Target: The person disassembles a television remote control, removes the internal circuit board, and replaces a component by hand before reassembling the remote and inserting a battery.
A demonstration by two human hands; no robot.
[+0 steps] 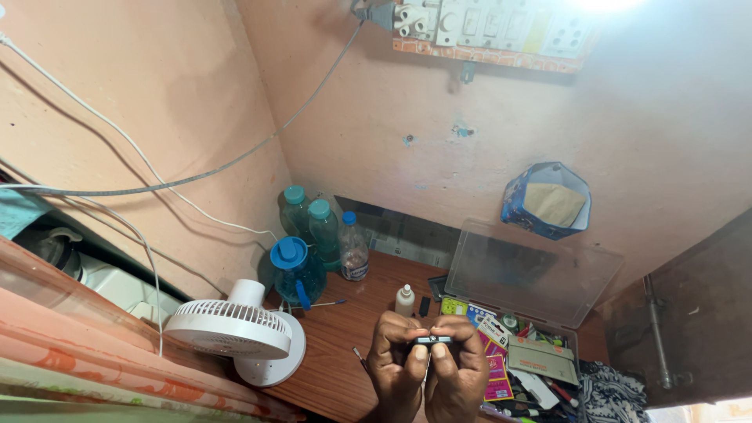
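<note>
**Both hands pinching a small dark device over a wooden desk**

At 6 o'clock in my head view, a small flat dark device (432,340) with a pale edge lies level between my two hands, held above the desk rather than resting on it. My left hand (395,362) pinches its left end, thumb tip pressed against the underside and fingers curled over the top. My right hand (460,368) pinches the right end the same way, knuckles bent and thumb up. The two hands touch at the thumbs; what kind of device it is, I cannot tell.

Just beyond the hands, toward 12 o'clock, a small white bottle (404,301) stands upright on the brown wooden desk (337,345). At 3 o'clock of the hands sits an open clear plastic box (533,276), lid raised, crowded with coloured packets and small parts. At 9 o'clock a white table fan (237,330) stands tilted face-up. Toward 11 o'clock, in the corner, stand a blue-lidded jug (295,272), two teal-capped green bottles (309,222) and a blue-capped clear bottle (353,247). A blue paper pouch (546,200) hangs on the pink wall at 1 o'clock, with a switchboard (493,27) at 12 o'clock.
</note>
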